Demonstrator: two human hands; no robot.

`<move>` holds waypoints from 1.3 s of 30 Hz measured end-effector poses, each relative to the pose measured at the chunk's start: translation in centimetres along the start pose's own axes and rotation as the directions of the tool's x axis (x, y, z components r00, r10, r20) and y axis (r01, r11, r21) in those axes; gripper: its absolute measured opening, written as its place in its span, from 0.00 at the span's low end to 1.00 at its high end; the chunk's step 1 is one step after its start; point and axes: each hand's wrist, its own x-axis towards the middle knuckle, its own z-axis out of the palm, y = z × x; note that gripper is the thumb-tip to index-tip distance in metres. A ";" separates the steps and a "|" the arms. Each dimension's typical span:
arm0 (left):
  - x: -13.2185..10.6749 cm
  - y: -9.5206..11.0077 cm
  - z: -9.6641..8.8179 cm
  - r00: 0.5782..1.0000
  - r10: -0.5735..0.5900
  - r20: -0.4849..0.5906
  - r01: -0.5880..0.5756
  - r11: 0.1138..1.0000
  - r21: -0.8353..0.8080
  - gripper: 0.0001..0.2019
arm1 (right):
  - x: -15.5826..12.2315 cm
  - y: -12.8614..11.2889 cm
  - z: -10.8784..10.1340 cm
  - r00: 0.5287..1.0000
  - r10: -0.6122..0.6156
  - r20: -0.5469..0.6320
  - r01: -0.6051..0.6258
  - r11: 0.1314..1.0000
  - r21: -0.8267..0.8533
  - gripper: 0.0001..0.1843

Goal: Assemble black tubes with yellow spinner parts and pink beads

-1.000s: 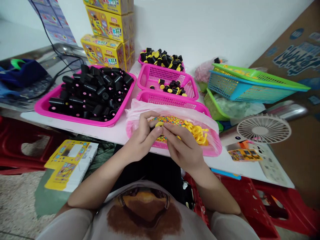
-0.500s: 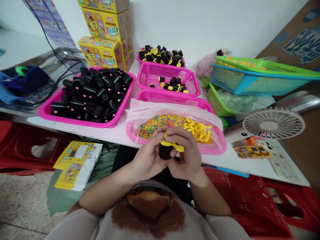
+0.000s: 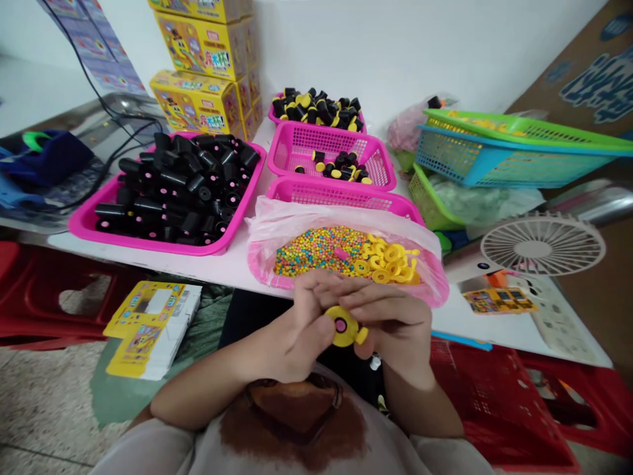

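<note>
Between my two hands is a small black cup with a yellow cap, its capped end tilted up toward me. A pink dot shows in the middle of the cap, and a yellow tab sticks out to the right. My left hand is closed round the cup's left side, thumb on the cap's edge. From the right, my right hand wraps it with bent fingers; the black body is hidden. Just beyond lie colourful little beads, yellow ring-shaped caps and a pink piece in a plastic-lined pink tray.
To the left, a pink basket is heaped with black cups. Behind stand pink baskets of yellow-capped black pieces. Stacked yellow boxes rise at the back left. A fan and blue basket are on the right.
The cup has come lower and closer to me and tipped, so its yellow cap faces me. Both hands have shifted round it. The pink piece now shows on the beads.
</note>
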 end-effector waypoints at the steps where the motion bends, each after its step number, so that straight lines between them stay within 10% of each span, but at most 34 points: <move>1: 0.1 0.4 -0.3 0.992 0.103 0.072 -0.114 0.977 0.178 0.14 | 0.1 -0.2 0.1 0.993 0.118 -0.015 -0.117 0.990 0.079 0.27; 5: 0.7 2.6 -1.6 0.952 0.216 0.218 -0.306 0.706 0.639 0.07 | 0.9 -0.9 0.5 0.770 0.598 0.224 -0.638 0.716 0.282 0.31; 8: 0.8 3.2 -2.6 0.967 0.167 0.194 -0.256 0.634 0.729 0.06 | 1.9 -1.0 0.6 0.650 0.691 0.317 -0.756 0.633 0.169 0.26; 15: 0.2 1.5 -3.1 0.855 0.487 0.180 -0.398 0.393 0.829 0.30 | 11.7 2.6 -3.1 0.808 0.582 -0.088 -0.588 0.794 -0.154 0.24; 22: -0.2 1.2 -2.0 0.881 0.349 0.318 -0.409 0.225 0.884 0.25 | 20.3 5.7 -8.3 0.831 0.443 -0.336 -0.511 0.847 -0.145 0.29; 27: -0.2 4.0 -6.3 0.898 0.400 0.185 -0.226 0.058 0.973 0.26 | 16.7 4.6 -9.0 0.856 0.472 -0.212 -0.505 0.851 -0.143 0.20; 32: 2.1 12.8 -16.0 0.920 0.292 -0.262 0.328 -0.205 0.922 0.24 | 10.6 -0.1 -7.9 0.849 0.523 -0.079 -0.528 0.837 -0.143 0.18; 35: 5.0 17.2 -21.1 0.860 0.162 -0.484 0.509 -0.325 0.797 0.38 | 8.0 -2.0 -7.4 0.799 0.592 -0.100 -0.600 0.779 -0.181 0.19; 39: 8.9 18.3 -24.1 0.729 -0.068 -0.681 0.582 -0.462 0.670 0.52 | 6.4 -2.0 -6.8 0.763 0.638 -0.101 -0.643 0.734 -0.218 0.23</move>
